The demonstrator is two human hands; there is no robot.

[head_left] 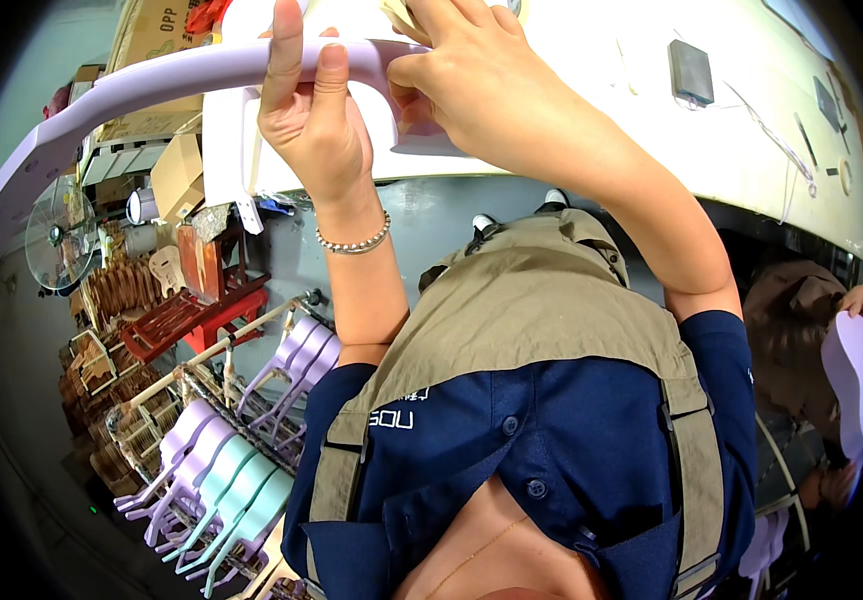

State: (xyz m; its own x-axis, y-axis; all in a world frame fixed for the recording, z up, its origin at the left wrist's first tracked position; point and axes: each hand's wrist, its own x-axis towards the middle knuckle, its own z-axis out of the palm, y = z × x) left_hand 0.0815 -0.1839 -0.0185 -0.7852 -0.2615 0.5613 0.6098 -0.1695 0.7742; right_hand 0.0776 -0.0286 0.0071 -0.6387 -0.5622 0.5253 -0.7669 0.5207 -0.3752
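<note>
A long, curved lavender-painted part (162,75) reaches from the far left to the table, with a bracket-like leg below it. My left hand (320,140) grips its middle, thumb and index finger raised along the front; its other fingers are mostly hidden. Over the part's right end is my right hand (482,80), its fingers bent. A beige folded piece (404,20), perhaps sandpaper or cloth, shows at those fingers. The right thumb is curled against the lavender surface, and the contact is partly hidden.
The white table (592,120) holds a dark box (691,73), a cord and small tools. To the left are cardboard boxes, a fan (60,232) and a red stool (217,315). A rack carries lavender and mint parts (237,480). At right, another person holds a lavender piece (852,380).
</note>
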